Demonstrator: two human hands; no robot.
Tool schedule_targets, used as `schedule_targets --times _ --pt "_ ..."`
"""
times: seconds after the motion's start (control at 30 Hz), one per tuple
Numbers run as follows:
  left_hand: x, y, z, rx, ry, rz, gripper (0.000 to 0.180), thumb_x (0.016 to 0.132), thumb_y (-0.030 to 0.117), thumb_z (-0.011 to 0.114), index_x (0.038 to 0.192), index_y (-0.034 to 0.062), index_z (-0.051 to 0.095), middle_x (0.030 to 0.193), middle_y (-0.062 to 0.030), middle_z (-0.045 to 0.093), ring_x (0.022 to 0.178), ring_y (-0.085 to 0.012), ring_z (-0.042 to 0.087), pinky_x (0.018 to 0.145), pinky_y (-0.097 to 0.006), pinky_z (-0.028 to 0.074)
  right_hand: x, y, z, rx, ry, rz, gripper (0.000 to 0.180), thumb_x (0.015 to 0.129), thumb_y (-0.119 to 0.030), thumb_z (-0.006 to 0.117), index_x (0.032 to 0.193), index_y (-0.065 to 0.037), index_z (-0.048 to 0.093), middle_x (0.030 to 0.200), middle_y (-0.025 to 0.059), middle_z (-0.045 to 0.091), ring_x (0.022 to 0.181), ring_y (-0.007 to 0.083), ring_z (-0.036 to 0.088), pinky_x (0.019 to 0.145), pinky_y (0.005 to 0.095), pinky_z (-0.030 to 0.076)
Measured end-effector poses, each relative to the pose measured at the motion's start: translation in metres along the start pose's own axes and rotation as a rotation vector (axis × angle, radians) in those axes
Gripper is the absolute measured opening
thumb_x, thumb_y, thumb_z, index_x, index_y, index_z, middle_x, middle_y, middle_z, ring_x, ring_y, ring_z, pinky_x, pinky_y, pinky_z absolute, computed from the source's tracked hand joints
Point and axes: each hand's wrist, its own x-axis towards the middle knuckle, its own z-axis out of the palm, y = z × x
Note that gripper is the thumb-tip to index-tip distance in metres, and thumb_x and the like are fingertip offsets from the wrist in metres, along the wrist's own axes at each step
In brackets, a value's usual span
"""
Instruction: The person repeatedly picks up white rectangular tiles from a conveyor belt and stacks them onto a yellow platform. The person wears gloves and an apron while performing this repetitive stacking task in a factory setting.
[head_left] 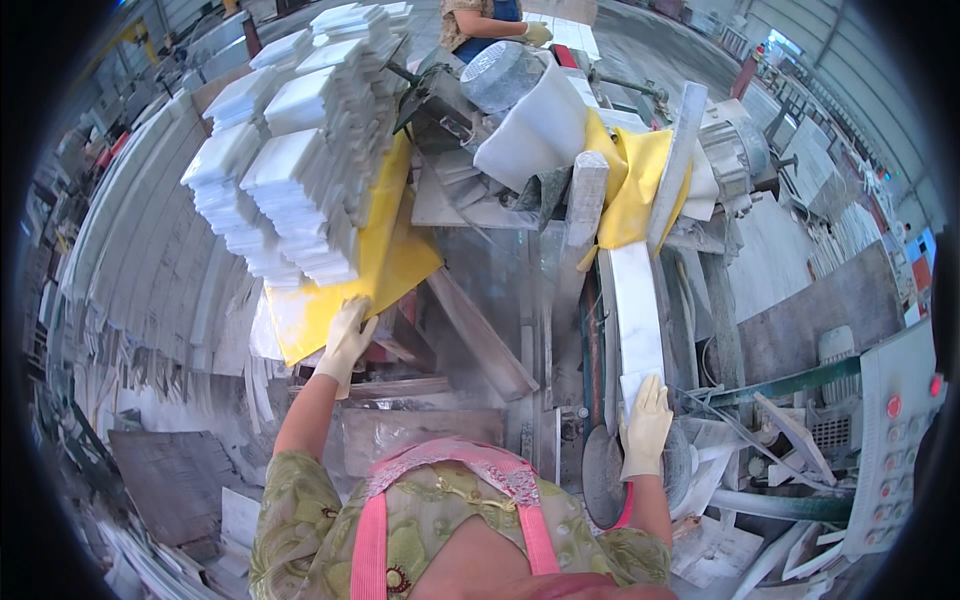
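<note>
My left hand (346, 343), in a pale glove, is at the near edge of a yellow sheet (310, 318). Its fingers are stretched out and the thumb is apart; whether they press on the sheet is hard to see. On that sheet stand tall stacks of white stone tiles (300, 175). On the right, my gloved right hand (645, 428) has its fingers over the near end of a white stone strip (636, 310). That strip lies lengthwise on a narrow track and comes out from under a yellow cloth (640, 170); the hand hides its near end.
Ahead stands a machine with a motor (497, 75) and a white sheet cover (535, 130). A round disc (607, 478) is beside my right wrist. Right is a control panel (893, 430) with buttons. Wooden boards (480, 330) lie between my hands. Another person (485, 25) works at the far side.
</note>
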Motion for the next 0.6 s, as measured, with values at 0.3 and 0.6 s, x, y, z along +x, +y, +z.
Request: schedule_targets --times 0.3,0.6 --pt "0.002 0.006 -0.005 -0.058 -0.062 -0.113 0.035 0.088 0.019 0.071 0.117 -0.0004 0.068 0.118 -0.0233 0.069 0.12 -0.0425 0.061 0.103 -0.048 0.048 0.02 0.013 -0.062 0.222 -0.195 0.318 0.043 0.093 -0.032 0.068 0.122 -0.002 0.063 0.1 0.0225 0.074 0.094 0.0459 0.07 0.083 0.0526 0.056" --pt "-0.001 0.007 -0.042 -0.293 -0.132 -0.16 0.039 0.091 0.031 0.067 0.118 0.0025 0.068 0.118 -0.0271 0.067 0.11 -0.0446 0.063 0.094 -0.049 0.051 0.047 -0.229 -0.135 1.352 -0.203 0.122 0.054 0.101 -0.042 0.061 0.132 0.002 0.063 0.135 0.0175 0.058 0.125 0.0234 0.055 0.109 0.0355 0.039"
